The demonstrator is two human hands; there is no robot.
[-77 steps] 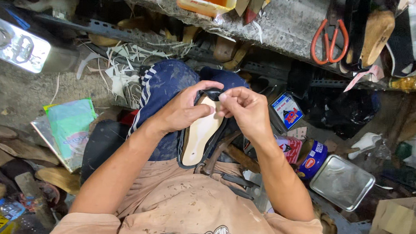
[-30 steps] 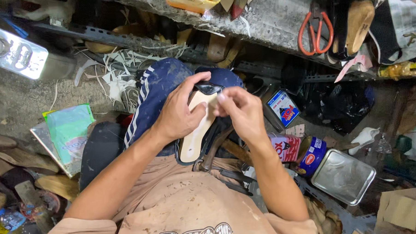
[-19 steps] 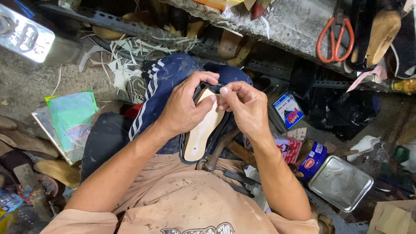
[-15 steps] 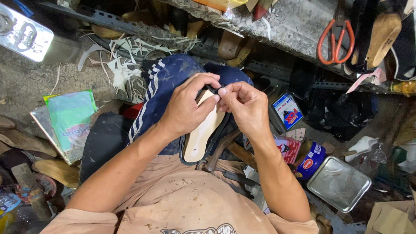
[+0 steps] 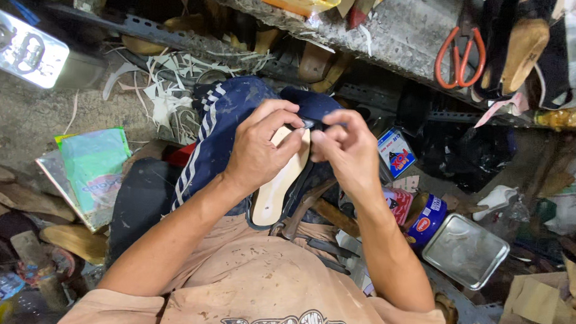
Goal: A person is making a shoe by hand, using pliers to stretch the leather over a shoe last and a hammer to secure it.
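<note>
Your lap, in dark blue striped trousers (image 5: 219, 134), carries the work: one pale sole (image 5: 279, 184) lies on your right thigh, its long axis running from your waist up and away, slightly tilted to the right, with the far end under your fingers. Your left hand (image 5: 260, 148) clasps that far end from the left, thumb over the top. Your right hand (image 5: 349, 151) meets it from the right, and both sets of fingertips pinch one small dark piece (image 5: 310, 123) at the sole's tip; the hands are together, touching. What the piece is, you cannot tell.

On the floor to your left lies one green packet (image 5: 93, 171) on a flat board. To your right sits one square metal tin (image 5: 467, 251), open side up, its inside looking bare and shiny. Just beside it stands one round blue can (image 5: 426, 221), lid on, contents hidden. Farther up stands one small blue-and-white box (image 5: 395, 153). One pair of orange scissors (image 5: 459, 56) hangs on the grey ledge (image 5: 394, 31) above.
</note>
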